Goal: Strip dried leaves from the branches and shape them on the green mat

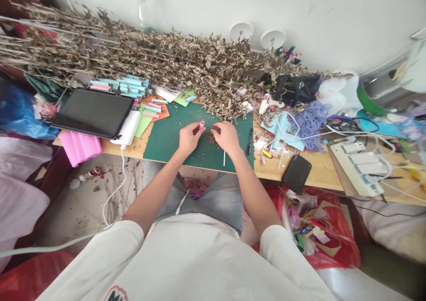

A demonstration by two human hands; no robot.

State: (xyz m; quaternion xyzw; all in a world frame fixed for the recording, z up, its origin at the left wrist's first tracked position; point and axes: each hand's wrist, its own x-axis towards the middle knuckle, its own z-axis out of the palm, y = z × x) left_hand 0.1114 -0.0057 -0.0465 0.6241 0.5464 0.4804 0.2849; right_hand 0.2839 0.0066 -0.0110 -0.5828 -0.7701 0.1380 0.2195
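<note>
Green mat [166,143] lies ptly under dried leaves [206,63]

white shirt [196,259], cut-off lettering [116,295], no readable words

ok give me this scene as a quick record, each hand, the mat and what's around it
left hand: holds a small pink tube
right hand: by leaf bits, grip unclear
mat: green, thin stick near the front edge
behind: dried plants
left side: black tablet
right side: glue gun, purple yarn
</note>
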